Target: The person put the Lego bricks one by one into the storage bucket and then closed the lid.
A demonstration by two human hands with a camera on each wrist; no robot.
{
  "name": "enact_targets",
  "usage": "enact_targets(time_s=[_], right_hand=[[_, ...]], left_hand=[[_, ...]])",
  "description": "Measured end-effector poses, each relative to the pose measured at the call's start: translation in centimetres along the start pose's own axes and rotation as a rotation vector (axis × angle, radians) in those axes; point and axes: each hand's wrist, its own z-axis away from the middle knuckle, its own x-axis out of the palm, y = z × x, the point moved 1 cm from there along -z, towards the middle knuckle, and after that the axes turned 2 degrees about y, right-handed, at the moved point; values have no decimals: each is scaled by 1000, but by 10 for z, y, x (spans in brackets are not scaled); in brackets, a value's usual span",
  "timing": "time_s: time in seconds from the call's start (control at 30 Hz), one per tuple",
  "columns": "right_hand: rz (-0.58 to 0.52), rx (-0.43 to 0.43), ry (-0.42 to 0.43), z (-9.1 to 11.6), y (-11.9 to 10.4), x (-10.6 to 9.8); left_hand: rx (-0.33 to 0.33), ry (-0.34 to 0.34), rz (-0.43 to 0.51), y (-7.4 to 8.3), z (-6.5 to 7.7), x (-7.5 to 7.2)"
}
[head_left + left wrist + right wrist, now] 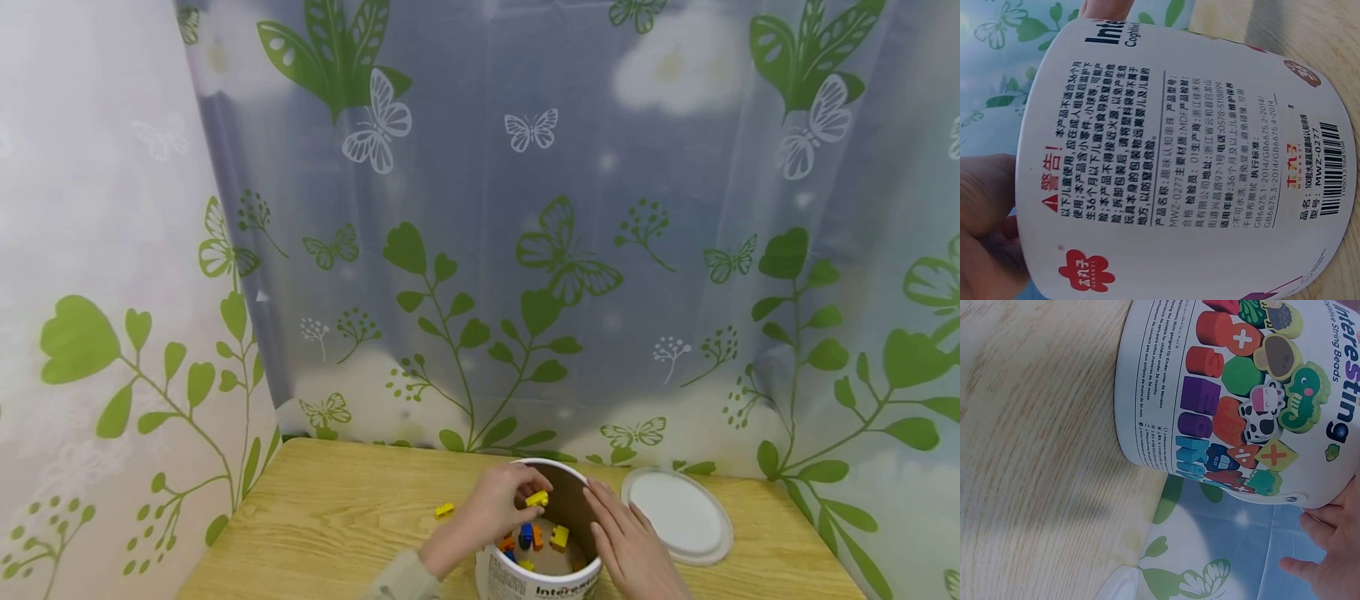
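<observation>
A white cylindrical tub (501, 575) with printed sides stands on the table, its top uncovered. My left hand (497, 504) is over its left rim and pinches a small yellow toy block (537, 498) between thumb and fingers, above the opening. Inside lie a blue block (526, 535), an orange block (537, 538), another yellow block (559, 537) and several more pieces. On the opposite side, my right hand (632, 546) rests against the rim with fingers extended. The left wrist view shows the tub's label (1210, 150) and part of my left hand (988, 231) at the rim.
To the right of the tub lies a round white lid (678, 515), flat on the wooden table (337, 517). A loose yellow block (444, 510) is on the tabletop left of the tub. A patterned curtain (480, 292) hangs behind the table.
</observation>
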Motion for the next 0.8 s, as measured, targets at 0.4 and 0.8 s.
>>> enact_targets(time_s=[0.4, 0.8], right_hand=[[-9, -11, -4, 0, 0, -1], [8, -11, 1, 0, 1, 1]], left_hand=[[5, -38, -20, -2, 1, 11], [38, 140, 86, -9, 4, -4]])
